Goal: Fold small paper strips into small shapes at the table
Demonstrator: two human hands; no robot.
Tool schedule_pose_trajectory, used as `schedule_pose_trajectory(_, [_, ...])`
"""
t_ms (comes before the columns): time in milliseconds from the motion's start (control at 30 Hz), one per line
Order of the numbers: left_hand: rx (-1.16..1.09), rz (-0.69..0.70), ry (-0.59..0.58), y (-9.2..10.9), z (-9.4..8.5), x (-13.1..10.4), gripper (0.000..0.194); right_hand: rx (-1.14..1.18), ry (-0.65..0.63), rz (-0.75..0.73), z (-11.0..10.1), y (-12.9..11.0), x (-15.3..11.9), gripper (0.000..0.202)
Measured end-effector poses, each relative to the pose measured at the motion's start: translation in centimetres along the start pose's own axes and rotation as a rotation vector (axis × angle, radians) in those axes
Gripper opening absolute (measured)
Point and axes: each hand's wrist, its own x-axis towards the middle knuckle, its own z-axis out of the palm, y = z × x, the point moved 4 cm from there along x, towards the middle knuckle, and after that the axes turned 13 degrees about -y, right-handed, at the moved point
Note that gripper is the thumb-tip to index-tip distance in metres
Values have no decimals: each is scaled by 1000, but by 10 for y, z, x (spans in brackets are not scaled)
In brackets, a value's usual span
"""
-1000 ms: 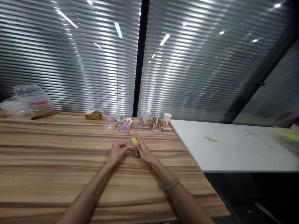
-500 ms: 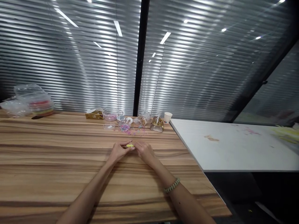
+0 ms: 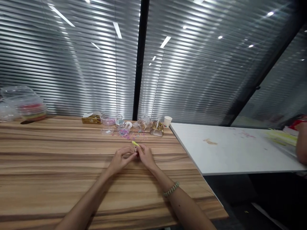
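A small, narrow yellow piece [image 3: 135, 143] sticks up and to the left from the fingers of my right hand [image 3: 145, 156], which pinch its lower end. Close beside it, my left hand [image 3: 122, 159] is closed in a pinch, thumb and forefinger tips nearly touching the right fingers. Something thin and whitish shows between the two hands, too small to name. Both hands are just above the wooden table [image 3: 72, 179]. Behind them lie many small pastel bits next to a clear tub [image 3: 124, 131] filled with more of them.
Along the back stand a gold box [image 3: 91, 119], a clear tub of pink bits [image 3: 109, 119], crumpled plastic [image 3: 143, 123], a gold tissue pack [image 3: 157, 129] and a paper cup [image 3: 167, 121]. Stacked clear containers [image 3: 32, 108] are far left. A white table [image 3: 230, 156] adjoins; another person's arm [image 3: 301, 143] is beyond.
The yellow piece has gone from lying flat at my left fingertips to tilting upward in my right hand. The view has turned slightly right, and another person's arm has appeared at the right edge.
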Motion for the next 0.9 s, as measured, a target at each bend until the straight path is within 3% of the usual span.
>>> schedule_pose_trajectory(100, [-277,-132,41,-15,-2,3,17,71,6,-39,3,-4,-2,29])
schedule_pose_trajectory(200, [-742,-353,37,-34,1,5,22,76,-41,-105,6,-7,-2,25])
schedule_pose_trajectory(267, [-982,-480,33,-41,4,3,18,-24,-111,-173,7,-9,-2,22])
schedule_pose_trajectory(333, [-1081,-523,81,-44,2,1,13,-180,-190,-243,7,-12,-3,25])
schedule_pose_trajectory(500, [-1035,-502,267,-43,-6,-3,9,-509,-259,-281,-1,-16,-2,27])
schedule_pose_trajectory(633, [-850,-463,272,-38,-7,-4,13,-578,-239,-248,-4,-15,-2,18])
schedule_pose_trajectory(800, [-499,-407,189,-29,-4,-4,31,-532,-295,-230,6,-11,-5,25])
schedule_pose_trajectory(900, [-450,-415,269,-30,-8,-4,40,-346,-303,-225,12,-11,-6,31])
